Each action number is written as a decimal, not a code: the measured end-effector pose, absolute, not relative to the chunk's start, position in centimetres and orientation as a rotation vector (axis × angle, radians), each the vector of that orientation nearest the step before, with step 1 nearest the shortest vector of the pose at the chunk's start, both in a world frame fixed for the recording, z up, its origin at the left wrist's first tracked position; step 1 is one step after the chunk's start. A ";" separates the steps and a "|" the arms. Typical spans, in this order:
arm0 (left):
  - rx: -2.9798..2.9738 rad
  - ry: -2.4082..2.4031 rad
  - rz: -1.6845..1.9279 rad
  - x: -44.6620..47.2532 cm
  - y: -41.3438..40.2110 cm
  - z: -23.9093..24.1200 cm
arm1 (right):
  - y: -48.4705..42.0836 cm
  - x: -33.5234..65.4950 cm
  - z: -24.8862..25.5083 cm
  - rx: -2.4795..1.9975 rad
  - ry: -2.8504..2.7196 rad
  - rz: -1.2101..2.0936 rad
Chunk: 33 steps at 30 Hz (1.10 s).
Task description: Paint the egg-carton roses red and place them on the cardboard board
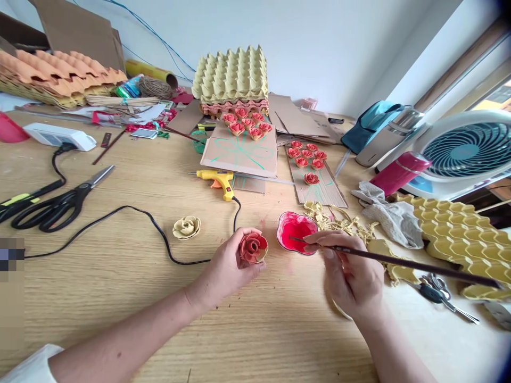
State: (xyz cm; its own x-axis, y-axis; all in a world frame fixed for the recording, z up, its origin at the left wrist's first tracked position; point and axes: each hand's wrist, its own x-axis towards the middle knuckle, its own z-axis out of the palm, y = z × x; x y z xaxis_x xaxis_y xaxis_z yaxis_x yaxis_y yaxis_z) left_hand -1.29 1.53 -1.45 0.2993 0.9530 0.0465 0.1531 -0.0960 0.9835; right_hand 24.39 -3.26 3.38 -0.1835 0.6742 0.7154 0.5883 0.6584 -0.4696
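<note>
Holding a rose (252,247), red on most petals but cream along its right edge, the left hand (228,261) curls its fingers around it in the head view, while the right hand's (354,274) fingers pinch a paintbrush (399,259), its tip in the paint bowl (293,218) just left of them. Beyond both hands' fingers, red roses (311,178) on cardboard sheets (335,192) look finished; a cream rose (186,227) left of the left fingers and the held one's pale petals seem left to colour.
</note>
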 end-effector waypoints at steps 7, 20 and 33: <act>1.365 1.013 0.914 -1.0 1.3 -0.9 | -3.1 24.4 4.2 -1.152 -1.986 -0.031; 1.444 1.016 0.951 -1.1 1.3 -0.6 | -3.2 24.4 4.0 -1.092 -1.974 0.056; 1.312 0.784 0.911 -1.3 1.0 -0.6 | -4.4 22.0 3.7 -0.753 -1.697 0.381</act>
State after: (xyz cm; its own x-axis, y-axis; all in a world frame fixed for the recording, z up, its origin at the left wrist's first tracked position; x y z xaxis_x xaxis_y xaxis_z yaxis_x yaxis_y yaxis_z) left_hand -1.34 1.01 -0.60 0.4488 0.8933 0.0244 -0.1088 0.0275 0.9937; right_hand 21.99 -4.42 3.73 -0.1108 0.6601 0.7430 0.2788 0.7382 -0.6143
